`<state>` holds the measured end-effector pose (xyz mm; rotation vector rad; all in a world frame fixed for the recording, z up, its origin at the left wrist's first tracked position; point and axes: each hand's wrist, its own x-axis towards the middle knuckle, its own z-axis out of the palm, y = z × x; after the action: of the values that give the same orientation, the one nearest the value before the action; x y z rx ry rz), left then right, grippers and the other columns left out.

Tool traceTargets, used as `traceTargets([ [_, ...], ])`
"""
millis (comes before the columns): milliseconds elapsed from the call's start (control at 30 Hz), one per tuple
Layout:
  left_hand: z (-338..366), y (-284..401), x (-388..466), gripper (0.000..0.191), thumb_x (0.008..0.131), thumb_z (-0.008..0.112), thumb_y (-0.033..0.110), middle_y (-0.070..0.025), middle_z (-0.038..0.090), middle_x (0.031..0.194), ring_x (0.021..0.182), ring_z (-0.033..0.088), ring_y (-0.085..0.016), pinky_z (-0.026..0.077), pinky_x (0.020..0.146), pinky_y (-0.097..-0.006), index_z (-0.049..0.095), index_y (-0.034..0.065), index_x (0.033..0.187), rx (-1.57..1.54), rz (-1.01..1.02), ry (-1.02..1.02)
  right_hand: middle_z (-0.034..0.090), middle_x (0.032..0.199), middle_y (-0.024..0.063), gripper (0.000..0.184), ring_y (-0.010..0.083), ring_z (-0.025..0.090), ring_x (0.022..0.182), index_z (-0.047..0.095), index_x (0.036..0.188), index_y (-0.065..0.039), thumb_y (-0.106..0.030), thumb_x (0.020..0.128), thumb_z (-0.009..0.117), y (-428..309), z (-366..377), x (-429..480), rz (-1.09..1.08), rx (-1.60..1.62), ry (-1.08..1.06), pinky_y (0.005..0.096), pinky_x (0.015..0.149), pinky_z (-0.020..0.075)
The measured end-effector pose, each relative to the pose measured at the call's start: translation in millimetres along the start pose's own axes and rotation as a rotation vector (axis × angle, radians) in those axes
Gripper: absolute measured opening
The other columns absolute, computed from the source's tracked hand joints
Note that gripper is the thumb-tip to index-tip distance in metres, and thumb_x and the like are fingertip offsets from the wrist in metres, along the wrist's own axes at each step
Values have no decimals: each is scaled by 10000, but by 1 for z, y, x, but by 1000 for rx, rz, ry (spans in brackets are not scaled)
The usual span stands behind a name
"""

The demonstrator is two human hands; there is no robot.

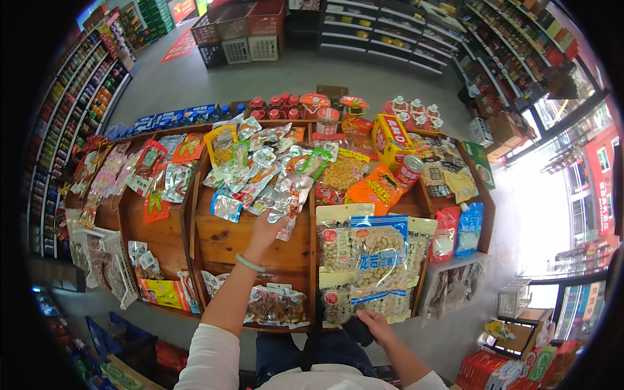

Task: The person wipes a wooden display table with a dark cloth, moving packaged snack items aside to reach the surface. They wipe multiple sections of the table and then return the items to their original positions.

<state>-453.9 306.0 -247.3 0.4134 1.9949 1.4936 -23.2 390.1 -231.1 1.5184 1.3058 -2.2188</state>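
My left hand [267,233], with a pale bangle at its wrist, holds a silver and red foil snack packet [291,197] over the middle bin of a wooden display stand [253,243]. Beyond it lies a loose pile of foil snack packets [261,168]. A blue and white packet [225,207] rests at the pile's near left. At the stand's near edge, my right hand [373,325] grips a dark object [358,331], too unclear to name. Just beyond that hand, a clear bag of peanuts with blue bands [379,258] lies on several cream-edged bags of nuts [336,246].
Wooden dividers [313,239] part the bins. An orange bag [375,190], a yellow box [391,141] and a red can [409,170] are at the right. Drinks bottles [275,107] line the far edge. Plastic crates [236,29] and shelves [370,34] stand beyond.
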Motion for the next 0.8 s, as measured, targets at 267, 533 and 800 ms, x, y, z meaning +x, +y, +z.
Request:
traceTargets([
  [267,25,44,-73,417,911,781,196,-47,726,1087,908,676,-117,552,811,-294,641,13,1259,-311,-238,-572,711,1036,24,278,114,652,892,659,1206,-44,-198,980,702,-136,66,55,-372,126,-106,264,833,514],
  [533,44,29,0,349,977,685,327,-129,708,990,876,663,-228,525,787,-371,657,1,1100,52,12,-78,718,1086,55,301,127,689,952,641,1210,-14,-168,966,727,-157,44,73,-270,341,-55,278,808,555],
  [800,56,28,119,822,852,751,535,-254,652,1165,1069,646,-396,510,902,-523,546,-100,1331,923,234,464,722,1078,58,301,126,689,943,651,1213,-9,-187,979,711,-142,21,74,-159,297,9,273,802,553],
])
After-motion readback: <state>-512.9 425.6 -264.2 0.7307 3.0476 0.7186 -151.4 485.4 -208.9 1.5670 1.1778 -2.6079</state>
